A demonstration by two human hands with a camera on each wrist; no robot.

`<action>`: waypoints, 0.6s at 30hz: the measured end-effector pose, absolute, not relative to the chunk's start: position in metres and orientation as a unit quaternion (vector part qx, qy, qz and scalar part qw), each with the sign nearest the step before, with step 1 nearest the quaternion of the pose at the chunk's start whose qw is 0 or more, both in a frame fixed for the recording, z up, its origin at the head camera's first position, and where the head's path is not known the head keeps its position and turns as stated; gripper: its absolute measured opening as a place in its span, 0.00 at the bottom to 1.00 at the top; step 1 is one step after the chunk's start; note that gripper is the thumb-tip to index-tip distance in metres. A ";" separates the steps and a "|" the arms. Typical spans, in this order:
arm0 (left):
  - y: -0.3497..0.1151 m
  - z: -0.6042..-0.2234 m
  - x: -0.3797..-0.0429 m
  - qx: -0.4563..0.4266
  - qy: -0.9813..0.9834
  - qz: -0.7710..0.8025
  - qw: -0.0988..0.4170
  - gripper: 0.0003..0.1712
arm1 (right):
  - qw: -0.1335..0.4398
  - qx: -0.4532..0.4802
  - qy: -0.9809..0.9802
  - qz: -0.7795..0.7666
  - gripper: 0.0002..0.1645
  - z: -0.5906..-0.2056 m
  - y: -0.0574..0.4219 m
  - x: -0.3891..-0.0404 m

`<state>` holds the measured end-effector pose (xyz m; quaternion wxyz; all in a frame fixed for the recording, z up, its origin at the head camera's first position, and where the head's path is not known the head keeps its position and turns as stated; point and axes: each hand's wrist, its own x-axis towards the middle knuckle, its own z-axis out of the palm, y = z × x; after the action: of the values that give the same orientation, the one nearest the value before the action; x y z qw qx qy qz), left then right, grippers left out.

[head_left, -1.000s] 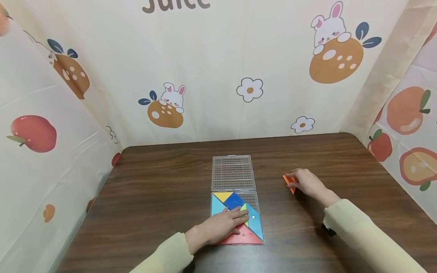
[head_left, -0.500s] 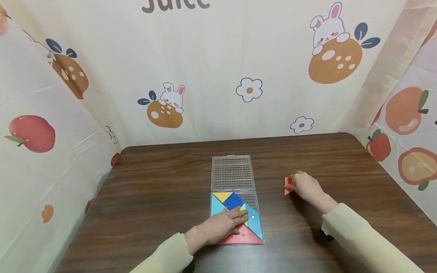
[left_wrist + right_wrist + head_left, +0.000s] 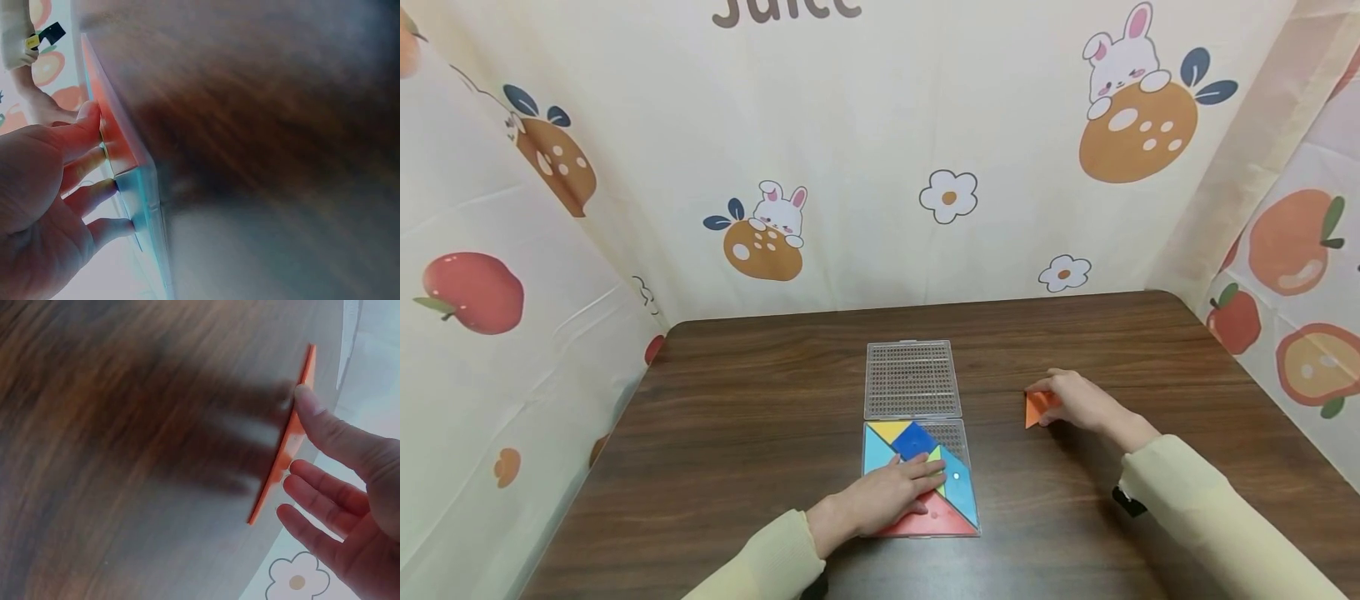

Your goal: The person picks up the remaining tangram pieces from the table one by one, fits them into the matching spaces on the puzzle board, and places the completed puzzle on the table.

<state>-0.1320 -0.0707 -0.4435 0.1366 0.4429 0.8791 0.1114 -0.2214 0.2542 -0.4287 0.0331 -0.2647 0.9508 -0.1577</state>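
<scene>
My left hand (image 3: 891,496) rests with its fingers spread across a tangram set lying in a clear tray (image 3: 953,435). Around the hand show a red triangle (image 3: 936,518), a blue square (image 3: 913,442), a yellow triangle (image 3: 887,430), a small green piece (image 3: 936,455) and light blue pieces (image 3: 958,479). In the left wrist view, fingertips (image 3: 111,187) touch the pieces' upper faces. To the right, my right hand (image 3: 1084,406) pinches an orange triangle (image 3: 1037,407) low over the table. The right wrist view has the thumb on the edge of that orange triangle (image 3: 294,434).
A clear gridded lid (image 3: 912,381) lies flat, joined to the tray's far side. The brown wooden table (image 3: 760,408) extends to both sides. Printed curtains (image 3: 850,150) hang behind and beside it.
The orange triangle has turned in my right hand's fingers, which have shifted on it, and more of its face shows now. My left hand stays in place on the tray.
</scene>
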 end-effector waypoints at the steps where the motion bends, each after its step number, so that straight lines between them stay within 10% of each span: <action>1: -0.071 -0.444 -0.132 0.444 0.879 0.111 0.136 0.27 | 0.034 -0.264 0.951 -0.158 0.27 -0.429 0.254 -0.222; 18: -0.072 -0.443 -0.132 0.451 0.876 0.113 0.132 0.27 | -0.045 -0.218 0.959 -0.177 0.21 -0.439 0.240 -0.211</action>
<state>-0.1317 -0.0716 -0.4429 0.1318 0.4507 0.8756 0.1128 -0.2113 0.2405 -0.4388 -0.0455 -0.2182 0.9587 -0.1768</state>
